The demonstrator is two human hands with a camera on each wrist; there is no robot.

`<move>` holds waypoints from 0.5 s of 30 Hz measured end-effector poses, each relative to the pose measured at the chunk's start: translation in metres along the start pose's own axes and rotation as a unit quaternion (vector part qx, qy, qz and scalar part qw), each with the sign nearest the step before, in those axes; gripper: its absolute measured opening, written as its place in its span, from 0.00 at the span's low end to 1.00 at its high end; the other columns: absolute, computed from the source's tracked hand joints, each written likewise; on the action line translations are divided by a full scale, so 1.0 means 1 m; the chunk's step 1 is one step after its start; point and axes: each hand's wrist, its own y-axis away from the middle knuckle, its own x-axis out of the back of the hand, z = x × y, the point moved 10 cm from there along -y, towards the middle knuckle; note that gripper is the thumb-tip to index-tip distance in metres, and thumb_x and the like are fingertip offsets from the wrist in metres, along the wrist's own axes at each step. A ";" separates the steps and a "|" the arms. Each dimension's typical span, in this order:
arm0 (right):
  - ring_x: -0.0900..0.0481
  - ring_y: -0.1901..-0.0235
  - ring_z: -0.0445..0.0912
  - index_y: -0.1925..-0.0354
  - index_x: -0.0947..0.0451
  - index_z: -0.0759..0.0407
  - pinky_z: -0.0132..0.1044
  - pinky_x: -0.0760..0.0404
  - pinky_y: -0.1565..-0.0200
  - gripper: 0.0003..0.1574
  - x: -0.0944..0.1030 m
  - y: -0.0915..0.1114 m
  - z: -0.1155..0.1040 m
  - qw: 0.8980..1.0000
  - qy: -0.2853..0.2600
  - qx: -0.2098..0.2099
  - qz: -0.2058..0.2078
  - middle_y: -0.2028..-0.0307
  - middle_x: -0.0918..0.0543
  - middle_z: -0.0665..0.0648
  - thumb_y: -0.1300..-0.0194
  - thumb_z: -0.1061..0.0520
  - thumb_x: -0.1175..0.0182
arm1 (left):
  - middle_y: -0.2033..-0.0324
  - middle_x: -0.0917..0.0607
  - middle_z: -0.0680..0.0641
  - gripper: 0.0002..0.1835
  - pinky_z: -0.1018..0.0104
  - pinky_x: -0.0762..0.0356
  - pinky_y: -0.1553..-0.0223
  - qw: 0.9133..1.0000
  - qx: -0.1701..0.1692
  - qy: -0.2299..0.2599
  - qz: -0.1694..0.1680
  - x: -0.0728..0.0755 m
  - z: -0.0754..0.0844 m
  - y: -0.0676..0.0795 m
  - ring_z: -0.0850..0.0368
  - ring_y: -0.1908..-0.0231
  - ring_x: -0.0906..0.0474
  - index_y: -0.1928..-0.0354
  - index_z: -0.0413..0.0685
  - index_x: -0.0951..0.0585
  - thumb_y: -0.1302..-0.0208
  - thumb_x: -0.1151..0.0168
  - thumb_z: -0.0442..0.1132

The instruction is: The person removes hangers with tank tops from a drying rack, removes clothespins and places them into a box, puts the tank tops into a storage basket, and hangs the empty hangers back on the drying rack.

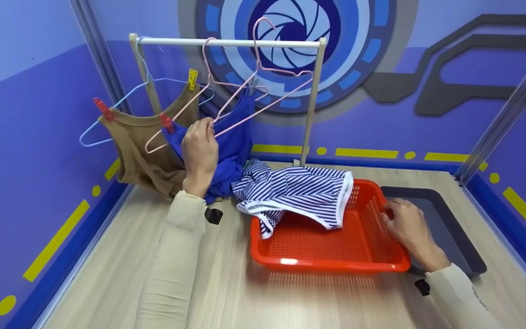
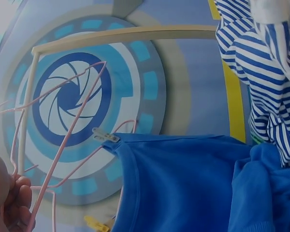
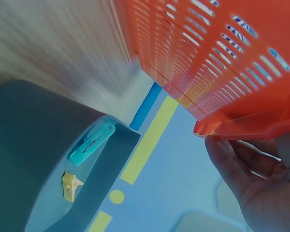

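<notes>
My left hand (image 1: 200,148) grips the lower corner of a bare pink hanger (image 1: 259,66), whose hook stands above the rack's rail. Whether that hook touches the rail I cannot tell. Behind this hand a blue garment (image 1: 233,135) hangs by clips from another pink hanger (image 1: 207,55). At the right end of a red basket (image 1: 327,265), my right hand (image 1: 407,226) holds the rim; the right wrist view shows the fingers (image 3: 227,162) against it. A blue-and-white striped garment (image 1: 299,187) lies draped over the basket's back left part.
A brown top (image 1: 139,141) hangs from a blue hanger (image 1: 126,98) on the rack (image 1: 286,44). Right of the basket lies a dark grey tray (image 1: 441,224). In it are a teal clip (image 3: 93,144) and a yellow clip (image 3: 70,186). Walls enclose the table's back and sides.
</notes>
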 end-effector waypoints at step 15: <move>0.18 0.65 0.60 0.62 0.16 0.71 0.59 0.16 0.62 0.10 0.000 0.003 -0.001 1.000 0.010 0.007 0.014 0.62 0.16 0.69 0.44 0.67 0.34 | 0.68 0.15 0.37 0.11 0.49 0.23 0.56 0.999 -0.004 -0.007 -0.038 -0.026 -0.008 0.002 0.39 0.62 0.19 0.60 0.34 0.17 0.28 0.47 0.34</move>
